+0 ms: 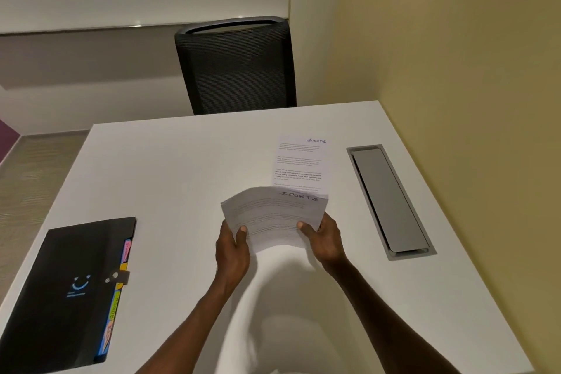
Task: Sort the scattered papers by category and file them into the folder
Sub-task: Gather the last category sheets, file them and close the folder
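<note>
White table (182,161), black mesh chair (236,67) behind, yellow wall (455,39) right.

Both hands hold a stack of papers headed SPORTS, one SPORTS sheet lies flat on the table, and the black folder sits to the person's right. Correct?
Not quite. In the head view the black folder lies to the person's left. The left hand and right hand do hold the stack, and one sheet lies flat.

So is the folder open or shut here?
Shut: the folder lies flat, its strap fastened over the front edge.
</note>
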{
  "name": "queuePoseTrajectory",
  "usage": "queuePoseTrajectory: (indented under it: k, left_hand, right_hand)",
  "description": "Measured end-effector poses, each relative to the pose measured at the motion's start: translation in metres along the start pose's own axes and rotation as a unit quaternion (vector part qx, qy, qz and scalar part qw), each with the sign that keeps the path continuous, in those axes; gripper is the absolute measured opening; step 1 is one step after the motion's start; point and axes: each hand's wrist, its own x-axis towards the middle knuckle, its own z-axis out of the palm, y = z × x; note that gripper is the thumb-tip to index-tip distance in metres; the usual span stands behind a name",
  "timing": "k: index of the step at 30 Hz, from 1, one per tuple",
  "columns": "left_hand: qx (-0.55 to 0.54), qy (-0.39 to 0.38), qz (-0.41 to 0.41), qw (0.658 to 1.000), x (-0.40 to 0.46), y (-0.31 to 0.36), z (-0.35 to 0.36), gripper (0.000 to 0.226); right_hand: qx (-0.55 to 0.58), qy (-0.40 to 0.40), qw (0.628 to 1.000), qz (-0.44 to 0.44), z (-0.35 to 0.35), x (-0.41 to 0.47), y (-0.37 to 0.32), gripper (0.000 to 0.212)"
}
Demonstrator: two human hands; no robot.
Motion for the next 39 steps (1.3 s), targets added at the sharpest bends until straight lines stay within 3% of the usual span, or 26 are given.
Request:
queuePoseTrajectory:
  k: [9,15,20,23,27,29,39]
  left_hand:
    - [0.015,-0.033,-0.031,0.999,0.020,-0.004,0.000,0.032]
    - [0.047,-0.057,-0.066,0.995,0.046,-0.008,-0.001,0.022]
    - [-0.006,-0.032,-0.122,0.992,0.066,-0.013,-0.003,0.018]
    - [-0.036,-0.009,-0.153,0.987,0.086,-0.025,-0.010,0.019]
    - [-0.066,0.005,-0.172,0.983,0.108,-0.031,-0.020,0.016]
    - [-0.057,0.011,-0.162,0.985,0.119,-0.031,-0.025,0.018]
    - [0.016,0.052,-0.161,0.985,0.158,-0.050,-0.050,0.033]
  right_hand:
    - [-0.048,0.004,0.999,0.024,0.010,0.019,0.014,0.029]
    - [-0.077,-0.012,0.996,0.045,0.011,0.049,0.011,0.020]
    - [-0.148,-0.021,0.977,0.153,0.007,0.093,0.021,0.043]
    - [-0.202,0.021,0.956,0.212,-0.006,0.120,0.041,0.053]
    - [-0.334,0.044,0.903,0.266,-0.017,0.155,0.055,0.085]
    - [-0.384,0.048,0.876,0.286,-0.014,0.170,0.055,0.094]
    - [-0.444,0.110,0.817,0.351,0.030,0.209,0.052,0.119]
